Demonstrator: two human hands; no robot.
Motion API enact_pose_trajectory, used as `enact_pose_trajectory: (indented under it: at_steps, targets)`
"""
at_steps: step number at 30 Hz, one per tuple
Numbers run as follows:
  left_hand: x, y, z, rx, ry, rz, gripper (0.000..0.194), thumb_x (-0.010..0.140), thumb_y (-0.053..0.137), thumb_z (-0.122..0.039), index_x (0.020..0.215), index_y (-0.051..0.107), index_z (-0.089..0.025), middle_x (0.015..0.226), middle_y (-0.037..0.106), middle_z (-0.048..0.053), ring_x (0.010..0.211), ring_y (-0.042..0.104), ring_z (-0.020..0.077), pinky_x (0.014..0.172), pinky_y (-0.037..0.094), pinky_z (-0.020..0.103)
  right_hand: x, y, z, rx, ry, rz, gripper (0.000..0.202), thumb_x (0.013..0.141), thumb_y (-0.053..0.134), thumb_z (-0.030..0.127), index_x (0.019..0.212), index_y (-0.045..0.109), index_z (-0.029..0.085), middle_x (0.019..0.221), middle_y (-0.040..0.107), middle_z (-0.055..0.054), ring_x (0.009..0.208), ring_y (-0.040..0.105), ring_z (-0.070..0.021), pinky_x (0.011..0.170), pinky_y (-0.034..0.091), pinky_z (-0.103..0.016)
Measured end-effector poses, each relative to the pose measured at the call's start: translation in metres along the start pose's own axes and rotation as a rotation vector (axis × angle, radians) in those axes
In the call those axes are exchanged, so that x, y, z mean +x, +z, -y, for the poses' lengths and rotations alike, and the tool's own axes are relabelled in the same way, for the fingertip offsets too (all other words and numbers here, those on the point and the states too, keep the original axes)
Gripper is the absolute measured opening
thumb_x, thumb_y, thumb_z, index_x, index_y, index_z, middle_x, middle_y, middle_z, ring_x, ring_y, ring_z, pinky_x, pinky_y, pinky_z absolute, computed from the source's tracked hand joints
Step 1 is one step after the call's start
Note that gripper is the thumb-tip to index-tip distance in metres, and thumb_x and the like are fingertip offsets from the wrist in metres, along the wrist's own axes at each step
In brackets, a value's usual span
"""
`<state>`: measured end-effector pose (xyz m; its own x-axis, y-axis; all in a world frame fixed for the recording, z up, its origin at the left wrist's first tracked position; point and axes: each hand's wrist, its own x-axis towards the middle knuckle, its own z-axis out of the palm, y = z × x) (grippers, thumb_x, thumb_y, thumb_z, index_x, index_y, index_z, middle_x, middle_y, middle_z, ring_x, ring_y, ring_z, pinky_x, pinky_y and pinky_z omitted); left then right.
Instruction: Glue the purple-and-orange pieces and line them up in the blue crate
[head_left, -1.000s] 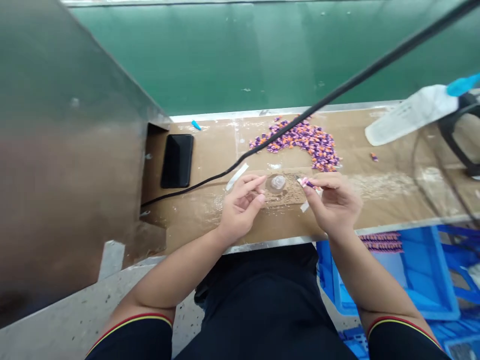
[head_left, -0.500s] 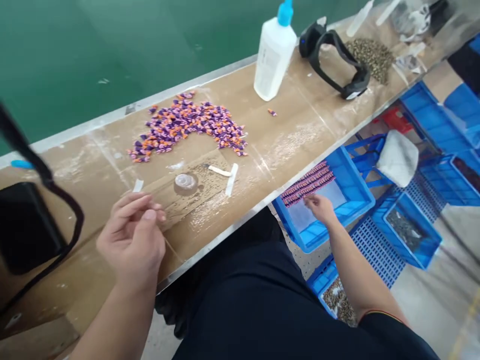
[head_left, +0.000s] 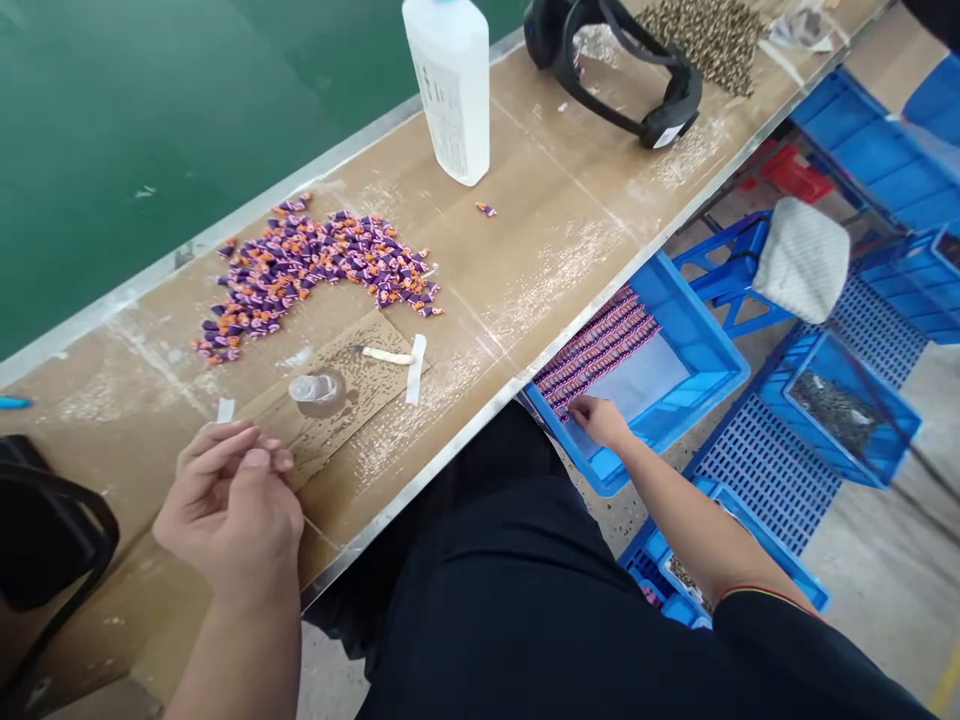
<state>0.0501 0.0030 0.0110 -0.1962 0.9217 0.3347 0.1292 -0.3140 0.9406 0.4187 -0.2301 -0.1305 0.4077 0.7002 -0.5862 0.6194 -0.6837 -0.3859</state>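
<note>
My left hand (head_left: 232, 505) hovers over the near left of the bench, its fingers curled and thumb against them. Whatever it may hold is too small to make out. Beside it are a brown cardboard piece (head_left: 367, 405), a small clear cup (head_left: 319, 392) and a thin white brush-like stick (head_left: 388, 356) on a white strip (head_left: 415, 370). My right hand (head_left: 601, 420) reaches down into a blue bin (head_left: 705, 370), fingertips pinched at the near end of neat rows of small purple-and-orange pieces (head_left: 600, 340). Its fingers hide what is between them.
Behind the cardboard lies a pile of similar purple-and-orange pieces (head_left: 322, 255). A white bottle (head_left: 454, 100), a black headset-like frame (head_left: 615, 75) and a brown-speckled heap (head_left: 712, 40) stand farther along. A blue stool (head_left: 731, 265) and another blue bin (head_left: 844, 410) are at right.
My right hand has moved to the near end of the rows in the bin. My left hand keeps its curled pose, while the whole view has shifted.
</note>
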Motion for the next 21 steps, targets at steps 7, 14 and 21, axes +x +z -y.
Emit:
enact_pose_trajectory:
  at_steps: [7,14,21]
  targets:
    - [-0.001,-0.002,0.0019,0.048,0.019,0.016,0.022,0.059,0.08,-0.029,0.073,0.071,-0.014,0.086,0.068,0.006,0.055,0.058,0.0095,0.041,0.044,0.024,-0.0025,0.0016,0.0035,-0.096,0.0,0.031,0.025,0.101,0.063,0.019,0.117,0.083,0.02,0.102,0.086,-0.009,0.096,0.08,-0.0247,0.088,0.056,-0.029]
    - [-0.0002,-0.0031,0.0024,0.04,0.028,0.028,0.022,0.061,0.081,-0.028,0.073,0.071,-0.014,0.086,0.069,0.007,0.055,0.059,0.0096,0.042,0.045,0.025,-0.0017,0.0023,0.0073,-0.106,0.031,0.025,0.022,0.103,0.064,0.021,0.113,0.083,0.017,0.102,0.086,-0.01,0.097,0.078,-0.0225,0.089,0.056,-0.03]
    - [-0.0015,-0.0022,0.0017,0.009,0.027,0.032,0.021,0.06,0.082,-0.026,0.074,0.072,-0.013,0.086,0.069,0.008,0.055,0.059,0.0108,0.043,0.043,0.026,0.0,0.0077,0.0063,-0.039,0.077,-0.034,0.02,0.105,0.065,0.024,0.091,0.078,0.018,0.081,0.081,-0.004,0.08,0.077,-0.0188,0.084,0.058,-0.031]
